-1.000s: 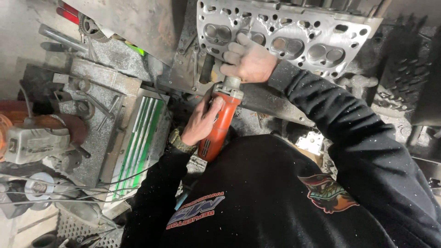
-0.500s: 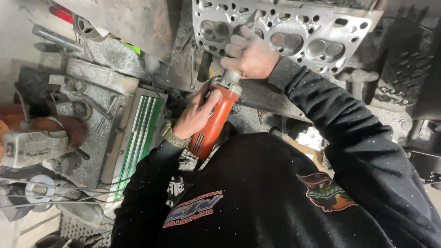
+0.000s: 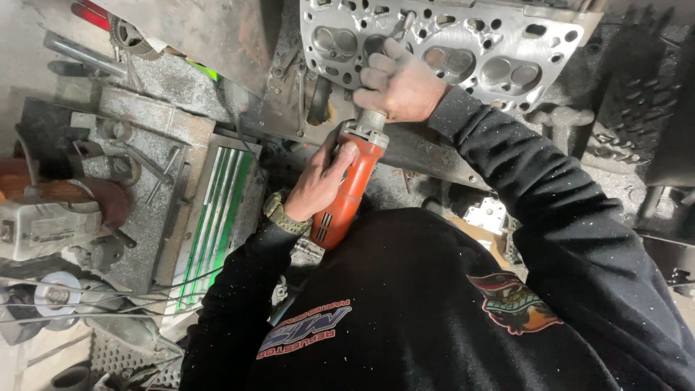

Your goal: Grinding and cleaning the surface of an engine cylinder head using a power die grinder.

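Two hands, left hand [image 3: 318,190] and right hand [image 3: 399,85], both wrapped tight around orange grinder [image 3: 346,197] at cylinder head [image 3: 463,43].

Orange-red grinder body [image 3: 346,195] with a grey metal nose is showing black vent slots. Cylinder head [image 3: 463,43] is showing bright silver-grey with dark round ports. Black sweatshirt [image 3: 434,311] is carrying red, blue and white lettering and a red-green patch. Case [image 3: 217,210] is showing green and white stripes. Wrist strap [image 3: 279,213] is appearing olive.
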